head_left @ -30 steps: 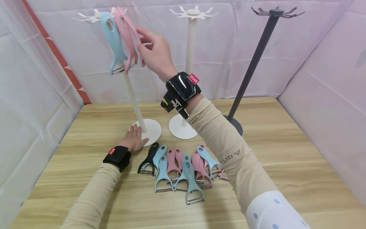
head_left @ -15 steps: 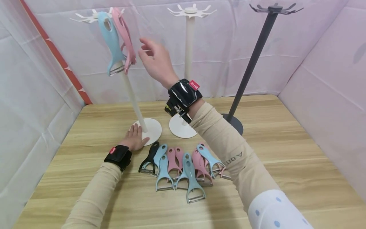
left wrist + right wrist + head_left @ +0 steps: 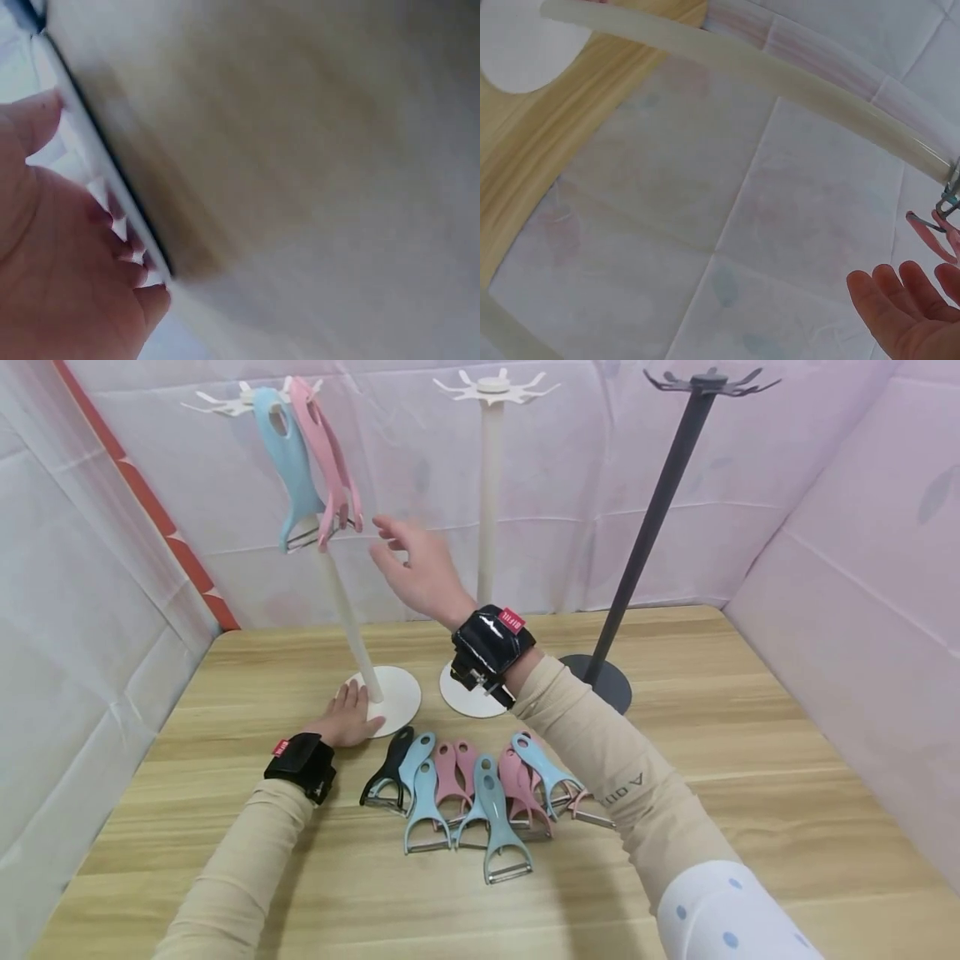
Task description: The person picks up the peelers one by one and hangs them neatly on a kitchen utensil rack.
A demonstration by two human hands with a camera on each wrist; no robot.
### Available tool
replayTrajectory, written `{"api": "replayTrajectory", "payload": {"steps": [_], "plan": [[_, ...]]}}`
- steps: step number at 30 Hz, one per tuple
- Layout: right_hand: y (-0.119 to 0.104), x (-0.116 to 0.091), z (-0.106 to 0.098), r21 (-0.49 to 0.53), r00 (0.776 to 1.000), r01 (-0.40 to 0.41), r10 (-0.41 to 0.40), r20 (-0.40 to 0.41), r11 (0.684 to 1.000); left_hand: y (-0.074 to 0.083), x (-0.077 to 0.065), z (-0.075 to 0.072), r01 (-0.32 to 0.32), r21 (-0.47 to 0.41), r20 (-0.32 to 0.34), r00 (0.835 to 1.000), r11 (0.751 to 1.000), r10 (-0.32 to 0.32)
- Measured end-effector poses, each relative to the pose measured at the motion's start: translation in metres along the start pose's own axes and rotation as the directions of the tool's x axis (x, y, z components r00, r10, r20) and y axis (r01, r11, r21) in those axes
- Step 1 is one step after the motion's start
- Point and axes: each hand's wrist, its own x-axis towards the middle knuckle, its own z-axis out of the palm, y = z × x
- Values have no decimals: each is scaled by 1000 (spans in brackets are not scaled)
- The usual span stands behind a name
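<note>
A light blue peeler (image 3: pixel 292 464) and two pink peelers (image 3: pixel 327 447) hang by their handle holes from the arms of the left white stand (image 3: pixel 349 622), blades downward. My right hand (image 3: pixel 422 570) is in the air just right of the pink peelers, fingers relaxed and holding nothing. In the right wrist view, a pink peeler (image 3: pixel 931 241) appears beyond the fingertips of that hand (image 3: pixel 904 319). Down on the table, my left hand (image 3: pixel 345 718) rests with extended fingers on the round base (image 3: pixel 400 703) of this stand; its thumb and fingers lie over the disc's edge in the left wrist view.
Several blue, pink and grey-green peelers (image 3: pixel 498 818) and one black peeler (image 3: pixel 390 768) lie bunched on the wooden table (image 3: pixel 360 893). A second white stand (image 3: pixel 489 502) and a dark grey stand (image 3: pixel 660 518) carry bare hooks. Fabric walls (image 3: pixel 600 560) enclose the table.
My right hand has let go of the second pink peeler, which hangs on the stand and swings slightly, and has moved away and downward. The left hand stays on the base.
</note>
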Motion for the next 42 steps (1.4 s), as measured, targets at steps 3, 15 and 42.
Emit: {"api": "replayTrajectory", "payload": {"steps": [3, 15, 42], "plan": [[4, -5, 6, -91, 997, 44, -38, 67, 995, -2, -6, -5, -33, -6, -24, 999, 999, 33], [37, -24, 40, -372, 902, 204, -27, 431, 906, 13, -41, -13, -170, -98, -409, 905, 981, 116], [164, -57, 120, -564, 615, 329, 281, 737, 757, 93, -80, 41, -73, -21, -403, 914, 997, 58]]}}
